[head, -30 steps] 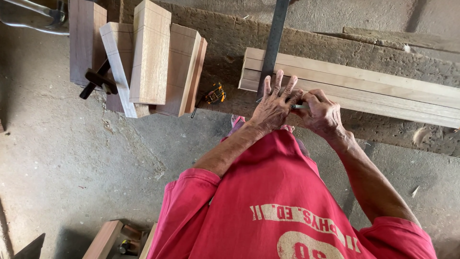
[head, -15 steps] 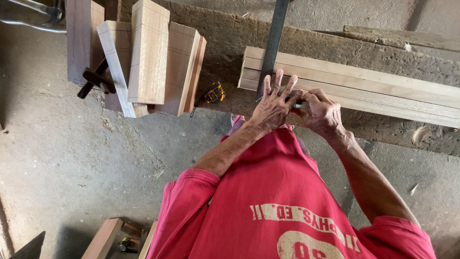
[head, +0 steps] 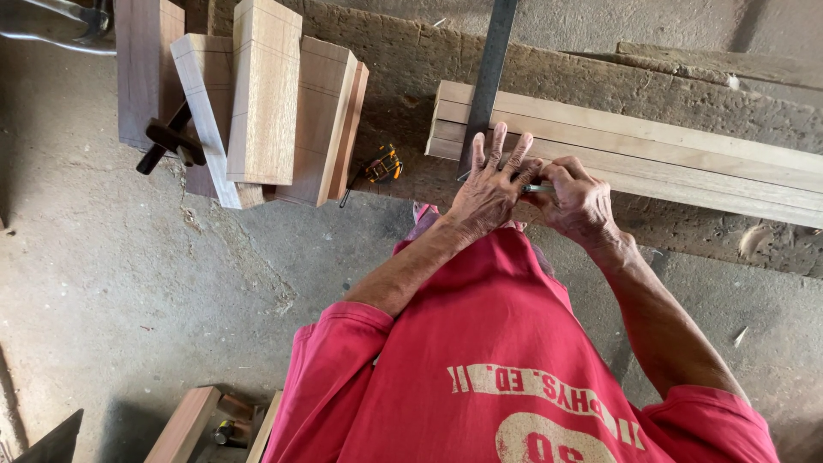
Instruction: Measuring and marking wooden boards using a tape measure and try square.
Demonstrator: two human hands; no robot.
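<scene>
My left hand (head: 489, 190) lies flat with fingers spread, pressing a dark metal square (head: 490, 69) onto a bundle of pale wooden strips (head: 686, 154) on a rough workbench. My right hand (head: 576, 199) is closed on a thin marking pen (head: 538, 189), whose tip sits beside the left hand's fingers at the near edge of the strips. Both arms come out of red sleeves.
Several marked wooden blocks (head: 266, 103) stand stacked at the bench's left end, overhanging the concrete floor, with a dark marking gauge (head: 167, 139) against them. A small yellow-and-black tape measure (head: 383, 167) lies on the bench. More wood pieces (head: 184, 424) lie on the floor below.
</scene>
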